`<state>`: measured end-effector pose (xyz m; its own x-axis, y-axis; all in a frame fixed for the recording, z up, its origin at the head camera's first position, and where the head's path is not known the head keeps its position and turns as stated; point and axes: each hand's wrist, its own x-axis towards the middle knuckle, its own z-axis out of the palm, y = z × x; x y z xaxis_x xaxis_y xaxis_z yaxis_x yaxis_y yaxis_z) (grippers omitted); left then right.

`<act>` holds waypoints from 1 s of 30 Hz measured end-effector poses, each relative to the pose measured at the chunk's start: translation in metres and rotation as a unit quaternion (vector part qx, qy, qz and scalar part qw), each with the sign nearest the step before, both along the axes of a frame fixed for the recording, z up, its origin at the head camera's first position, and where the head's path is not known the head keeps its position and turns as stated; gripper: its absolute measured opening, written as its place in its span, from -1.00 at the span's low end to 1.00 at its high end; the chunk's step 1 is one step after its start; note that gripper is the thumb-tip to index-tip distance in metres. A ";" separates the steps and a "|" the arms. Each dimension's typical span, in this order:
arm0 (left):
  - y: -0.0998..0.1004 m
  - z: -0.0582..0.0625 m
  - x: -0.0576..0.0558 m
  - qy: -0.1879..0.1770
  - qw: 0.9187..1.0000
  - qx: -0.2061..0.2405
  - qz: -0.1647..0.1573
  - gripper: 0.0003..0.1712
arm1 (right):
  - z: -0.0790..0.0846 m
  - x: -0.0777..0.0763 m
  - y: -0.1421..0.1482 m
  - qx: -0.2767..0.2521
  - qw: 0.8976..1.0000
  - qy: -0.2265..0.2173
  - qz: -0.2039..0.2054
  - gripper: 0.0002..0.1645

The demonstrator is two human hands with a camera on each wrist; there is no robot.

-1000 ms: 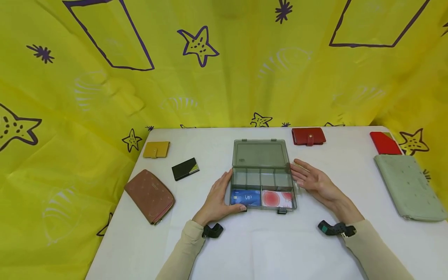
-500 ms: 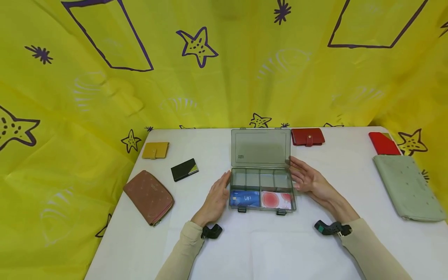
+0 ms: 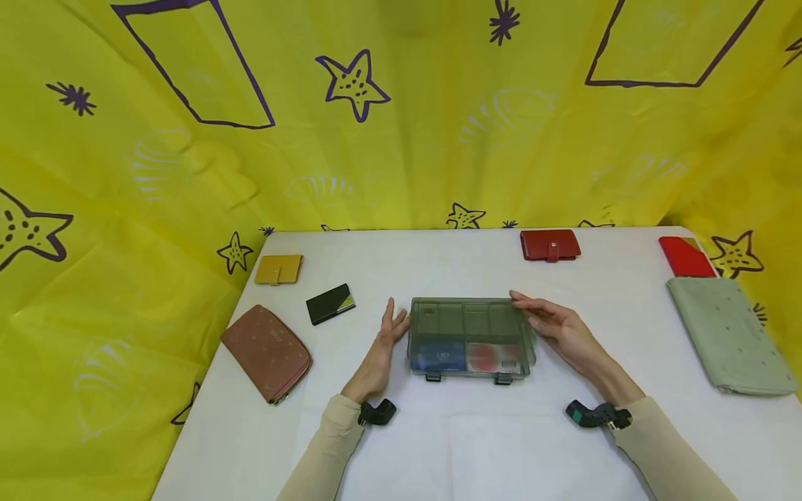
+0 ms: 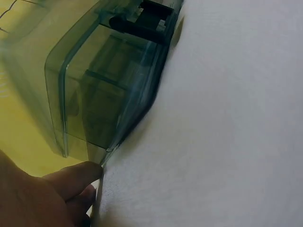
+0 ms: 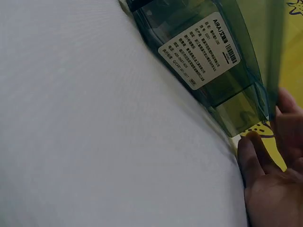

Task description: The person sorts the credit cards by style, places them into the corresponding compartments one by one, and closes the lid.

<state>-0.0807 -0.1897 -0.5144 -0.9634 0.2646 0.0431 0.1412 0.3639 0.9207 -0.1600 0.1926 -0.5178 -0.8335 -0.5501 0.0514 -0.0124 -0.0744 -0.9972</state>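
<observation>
A transparent grey-green compartment box (image 3: 470, 323) lies mid-table, its lid lowered over the compartments. I cannot tell whether the lid sits fully flat. Through it show a blue card (image 3: 438, 356) and a red-and-white card (image 3: 491, 358) in the front compartments. Beside the box's left wall is my left hand (image 3: 376, 358), fingers extended; in the left wrist view a finger reaches the box's lower corner. My right hand (image 3: 567, 337) has its fingers fairly straight at the lid's back right corner. A printed label (image 5: 201, 52) shows on the box in the right wrist view.
To the left lie a mustard wallet (image 3: 278, 269), a black card holder (image 3: 331, 304) and a brown zip wallet (image 3: 269, 353). A dark red wallet (image 3: 550, 245) is at the back. On the right are a red card holder (image 3: 686, 256) and a pale green wallet (image 3: 732, 335).
The lid has swung from lying back behind the box up and forward over the compartments. My left hand's thumb has left the box's front edge; my right hand has followed the lid.
</observation>
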 end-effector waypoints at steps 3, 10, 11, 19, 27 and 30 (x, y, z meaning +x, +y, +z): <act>0.000 0.001 -0.001 0.008 0.999 -0.042 -0.011 -0.10 | 0.002 0.003 -0.002 0.078 0.995 0.059 0.004 -0.44; 0.001 0.003 0.000 0.063 0.990 -0.108 -0.057 -0.36 | 0.011 0.012 -0.008 0.197 0.962 0.187 0.003 -0.25; 0.002 0.003 0.000 0.064 0.990 -0.109 -0.060 -0.37 | 0.013 0.014 -0.008 0.214 0.957 0.197 -0.003 -0.25; 0.002 0.005 0.001 0.054 0.989 -0.115 -0.077 -0.26 | 0.025 0.029 -0.011 0.283 0.939 0.195 0.004 0.01; -0.001 0.005 0.000 0.049 0.984 -0.144 -0.094 0.18 | 0.028 0.045 -0.025 0.330 0.913 0.233 0.051 0.42; 0.000 0.002 -0.002 0.052 0.982 -0.161 -0.086 0.19 | 0.028 0.048 -0.030 0.363 0.901 0.233 0.036 0.46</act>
<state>-0.0823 -0.1896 -0.5126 -0.8982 0.4389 0.0264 0.3129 0.5958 0.7397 -0.1117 0.1621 -0.4894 -0.7758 -0.6310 -0.0081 -0.4637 0.5788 -0.6707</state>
